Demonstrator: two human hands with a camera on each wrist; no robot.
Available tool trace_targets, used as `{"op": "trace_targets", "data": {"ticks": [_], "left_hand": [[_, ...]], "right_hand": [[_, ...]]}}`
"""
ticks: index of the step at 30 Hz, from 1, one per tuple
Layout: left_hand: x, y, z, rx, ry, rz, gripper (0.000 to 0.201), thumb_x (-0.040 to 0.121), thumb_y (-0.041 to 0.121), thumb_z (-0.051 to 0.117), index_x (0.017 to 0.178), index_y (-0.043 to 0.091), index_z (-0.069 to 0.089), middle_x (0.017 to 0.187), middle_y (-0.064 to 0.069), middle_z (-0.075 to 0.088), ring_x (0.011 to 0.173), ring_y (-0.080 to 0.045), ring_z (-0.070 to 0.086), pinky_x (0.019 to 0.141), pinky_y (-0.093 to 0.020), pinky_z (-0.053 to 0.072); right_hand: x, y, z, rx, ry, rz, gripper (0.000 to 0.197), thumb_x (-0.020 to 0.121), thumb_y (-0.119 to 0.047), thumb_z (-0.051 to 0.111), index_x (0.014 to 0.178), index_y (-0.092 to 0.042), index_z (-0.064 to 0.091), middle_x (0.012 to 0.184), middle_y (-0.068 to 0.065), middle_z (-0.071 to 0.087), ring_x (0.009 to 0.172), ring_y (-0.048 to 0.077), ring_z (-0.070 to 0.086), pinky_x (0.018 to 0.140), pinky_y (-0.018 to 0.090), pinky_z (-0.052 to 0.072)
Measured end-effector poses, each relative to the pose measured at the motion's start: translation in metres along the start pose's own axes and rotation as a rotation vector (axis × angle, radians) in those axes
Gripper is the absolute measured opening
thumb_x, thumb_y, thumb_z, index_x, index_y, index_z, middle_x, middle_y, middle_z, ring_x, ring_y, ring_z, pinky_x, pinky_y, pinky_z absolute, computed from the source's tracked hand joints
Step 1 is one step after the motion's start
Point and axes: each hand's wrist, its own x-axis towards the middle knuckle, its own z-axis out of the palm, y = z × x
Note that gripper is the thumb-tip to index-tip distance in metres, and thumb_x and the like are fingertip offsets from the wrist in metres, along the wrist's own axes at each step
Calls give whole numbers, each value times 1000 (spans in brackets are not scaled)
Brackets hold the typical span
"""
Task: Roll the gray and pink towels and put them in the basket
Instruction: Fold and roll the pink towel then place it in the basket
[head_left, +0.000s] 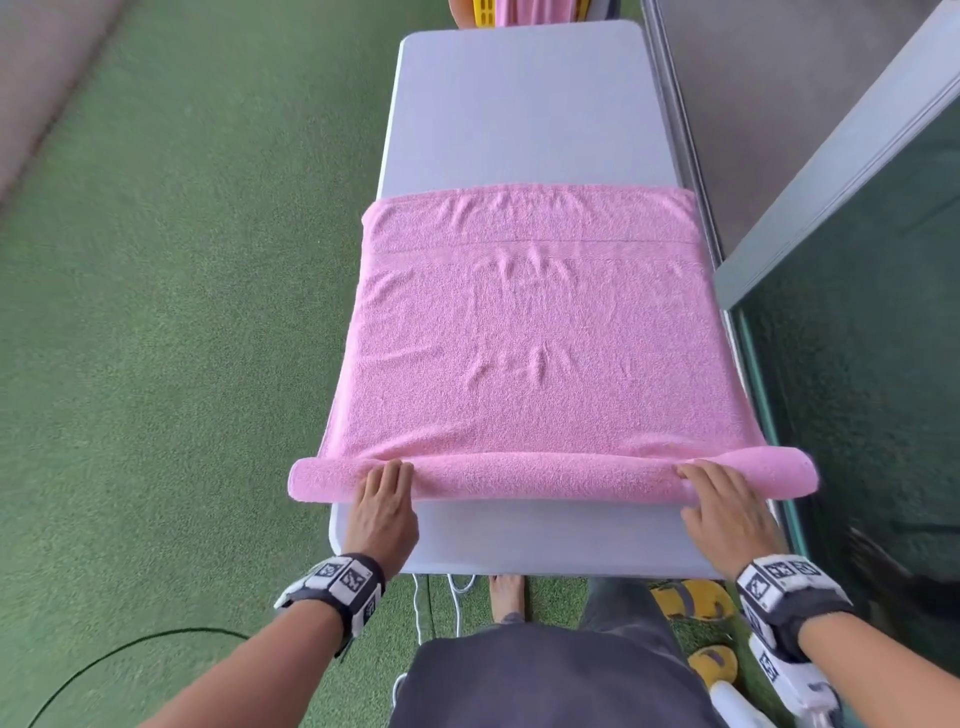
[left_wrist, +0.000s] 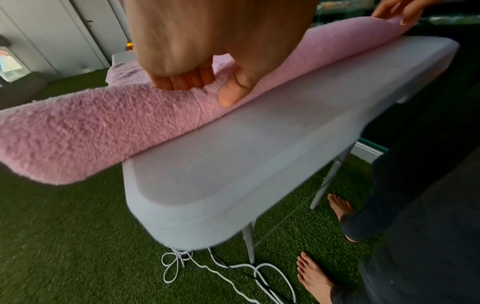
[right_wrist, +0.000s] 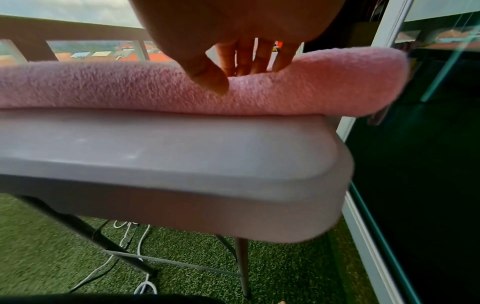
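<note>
Head view: left hand (head_left: 384, 506) and right hand (head_left: 719, 506), fingers laid nearly flat over pink towel (head_left: 530, 332), each near one end of roll on table (head_left: 524, 114). Risk: uneven pushing, skewed roll; overhanging ends sagging, loosening.

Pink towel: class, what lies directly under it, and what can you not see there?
The pink towel lies on the gray table, whose bare top shows beyond and in front of it. The covered tabletop is hidden. Both ends of the roll overhang the table's sides.
</note>
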Motion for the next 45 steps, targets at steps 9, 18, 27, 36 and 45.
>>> {"op": "trace_targets", "data": {"ticks": [9,18,27,36,45], "left_hand": [[12,5,-4,17,-15,-33,51,60,-18,51,107,1,61,102,-13,63,95,-29,59,86,-41,55],[-18,3,-3,79,-81,-11,49,56,-12,59,103,3,64,96,-10,66,88,-26,64,82,-40,56],[12,-13,-8,0,-169,-52,32,87,-10,41,110,4,58,106,-6,61,89,-16,52,84,-25,47],[18,-10,-2,18,-4,-91,26,70,-13,57,87,7,55,82,-7,54,73,-20,46,67,-39,52],[24,-29,-1,-71,-68,-20,44,70,-18,63,108,4,64,103,-9,67,96,-27,62,90,-46,52]], "right_hand": [[10,9,-9,19,57,76,52,66,0,77,114,-16,69,112,5,68,106,30,58,92,49,44],[-13,14,1,-85,-95,46,53,71,-4,69,120,-21,63,115,-4,67,110,21,58,101,52,39],[23,13,-20,-32,-166,158,37,91,-22,52,126,-31,49,127,-9,57,118,14,51,99,38,32],[31,4,-16,67,-23,56,25,73,3,64,80,-18,52,84,-1,55,82,24,55,72,36,43],[36,29,-19,116,-80,-4,43,81,-3,65,121,-15,65,122,2,65,116,20,56,106,34,37]]}}
